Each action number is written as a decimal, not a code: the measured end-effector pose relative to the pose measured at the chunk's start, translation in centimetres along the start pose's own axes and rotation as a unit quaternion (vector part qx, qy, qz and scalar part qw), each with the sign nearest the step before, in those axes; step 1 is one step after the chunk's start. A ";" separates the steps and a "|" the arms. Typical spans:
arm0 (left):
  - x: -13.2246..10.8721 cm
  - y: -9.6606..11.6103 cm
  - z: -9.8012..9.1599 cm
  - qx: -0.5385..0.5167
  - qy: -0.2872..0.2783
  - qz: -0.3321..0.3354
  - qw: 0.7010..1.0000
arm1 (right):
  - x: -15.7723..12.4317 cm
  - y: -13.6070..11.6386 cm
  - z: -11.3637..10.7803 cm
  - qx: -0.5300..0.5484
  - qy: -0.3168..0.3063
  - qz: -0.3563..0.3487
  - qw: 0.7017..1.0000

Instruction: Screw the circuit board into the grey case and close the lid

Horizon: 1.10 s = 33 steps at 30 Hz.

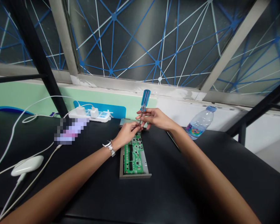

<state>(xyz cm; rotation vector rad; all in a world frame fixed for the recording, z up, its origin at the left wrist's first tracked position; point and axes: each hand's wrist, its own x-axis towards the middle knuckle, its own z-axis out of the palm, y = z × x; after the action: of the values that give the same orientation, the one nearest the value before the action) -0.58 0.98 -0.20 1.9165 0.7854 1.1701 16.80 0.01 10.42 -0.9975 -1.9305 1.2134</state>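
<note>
The right hand grasps a blue-handled screwdriver, pointing down over the far end of a green circuit board; the left hand bunches close by (gripping what, I cannot tell). The board's metal casing rests on the black table, left of a bottle.

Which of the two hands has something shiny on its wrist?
The left hand. A silver band, perhaps a watch or bracelet, goes around its wrist, while the right hand has a bare wrist.
</note>
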 end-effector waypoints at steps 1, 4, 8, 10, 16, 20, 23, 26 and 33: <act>0.0 0.0 0.0 0.008 -0.002 0.002 1.000 | 0.0 0.0 0.0 0.000 -0.002 0.002 1.000; -0.1 0.4 0.0 0.006 -0.011 0.007 1.000 | 0.1 0.0 0.0 -0.016 0.011 0.000 1.000; -0.3 1.2 -0.1 0.003 -0.012 0.012 1.000 | 0.3 0.6 0.0 -0.027 0.034 -0.007 0.999; -0.4 1.4 -0.1 0.015 -0.001 0.008 1.000 | 0.4 0.9 -0.1 -0.036 0.044 -0.012 0.998; -0.4 0.8 0.1 0.024 0.019 0.003 1.000 | 0.6 1.2 0.0 -0.056 0.081 -0.025 0.995; -0.4 0.9 0.1 0.014 0.025 0.011 1.000 | 0.7 1.3 0.3 -0.059 0.109 -0.034 0.992; -0.4 0.9 0.1 0.001 0.027 0.010 1.000 | 0.9 1.7 0.6 -0.071 0.128 -0.050 0.988; -0.3 0.6 0.1 -0.017 0.023 0.001 1.000 | 1.0 2.0 0.8 -0.086 0.135 -0.060 0.985; -0.2 0.0 0.0 -0.054 -0.013 0.003 0.998 | 0.6 1.3 0.4 -0.044 0.042 -0.014 0.998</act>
<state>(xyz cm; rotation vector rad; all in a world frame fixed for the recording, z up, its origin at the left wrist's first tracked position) -0.67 0.84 -0.24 1.8427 0.6907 1.1656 16.49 0.68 9.16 -1.0468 -1.9396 1.0618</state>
